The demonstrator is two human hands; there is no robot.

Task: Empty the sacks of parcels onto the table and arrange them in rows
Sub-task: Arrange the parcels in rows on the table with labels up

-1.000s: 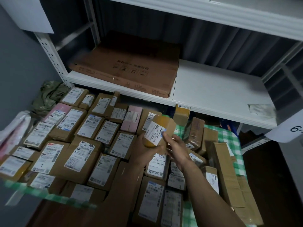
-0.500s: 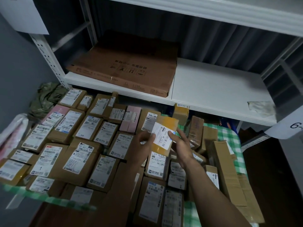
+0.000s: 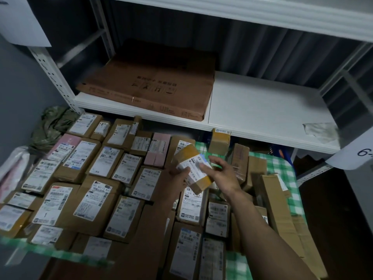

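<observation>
head cam | looks forward-down | close over table (image 3: 282, 164)

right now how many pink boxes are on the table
2. The left pink box lies near the table's far left; the middle pink box lies just left of the held parcel. More may be hidden underneath.

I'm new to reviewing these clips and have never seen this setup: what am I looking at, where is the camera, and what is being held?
There is no machine here: a person works with bare hands. The one picture comes from a camera worn on the head, looking forward and down. The left hand and right hand together hold a small parcel with a white label, above a table under a green checked cloth. Labelled cardboard parcels lie on it in rough rows. Behind, a white shelf bears a flat brown carton.
</observation>
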